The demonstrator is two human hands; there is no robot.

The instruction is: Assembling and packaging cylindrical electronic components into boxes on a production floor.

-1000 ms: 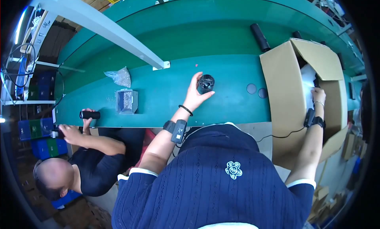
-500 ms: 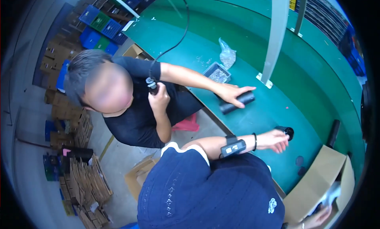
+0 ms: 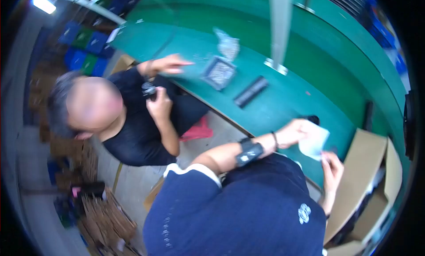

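Note:
A small whitish sheet [image 3: 315, 141], perhaps a thin plastic bag, is stretched between my hands over the green bench. Its left side is pinched by my left hand [image 3: 294, 133], and its lower right corner by the fingers of my right hand [image 3: 332, 168]. Just beyond my left hand a black cylindrical part [image 3: 311, 119] lies on the bench, partly hidden. Another black cylinder [image 3: 251, 92] rests farther left, touched by nobody.
At left, a co-worker [image 3: 137, 123] grips a corded, screwdriver-like tool [image 3: 149, 91] and reaches over the bench edge. A grey tray of small metal parts [image 3: 218, 73] stands beside a clear bag [image 3: 228, 45]. An open cardboard box [image 3: 359, 176] is at my right; a metal post [image 3: 280, 30] rises behind.
My right hand has come out of the cardboard box, and both hands now hold the whitish sheet. The co-worker has let go of the far black cylinder and drawn that hand back left.

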